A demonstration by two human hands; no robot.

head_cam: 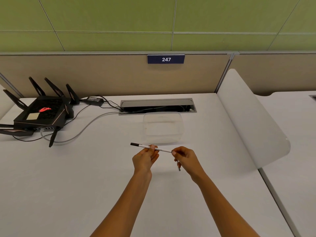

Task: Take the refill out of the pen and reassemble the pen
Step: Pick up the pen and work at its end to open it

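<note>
In the head view, a white pen (150, 147) with a black cap end pointing left is held in the air above the table (85, 177), just in front of a clear plastic container (162, 127). The barrel is pinched near its middle by the left hand (145, 159), fingers curled around it. The right end of the barrel is met by the fingertips of the right hand (185, 159), which are drawn together in a pinch; a thin dark piece (178, 166) hangs down below this hand, but whether it is the refill or another part cannot be told. The step in hand is judged to be work at the barrel's right end, either withdrawal of the refill or refitting of an end piece. For the next move, the barrel would need to be kept steady by the left hand while a straight pull or twist along the pen's axis is applied by the right. A black router (41, 112) with its cables lies well apart at the left.
</note>
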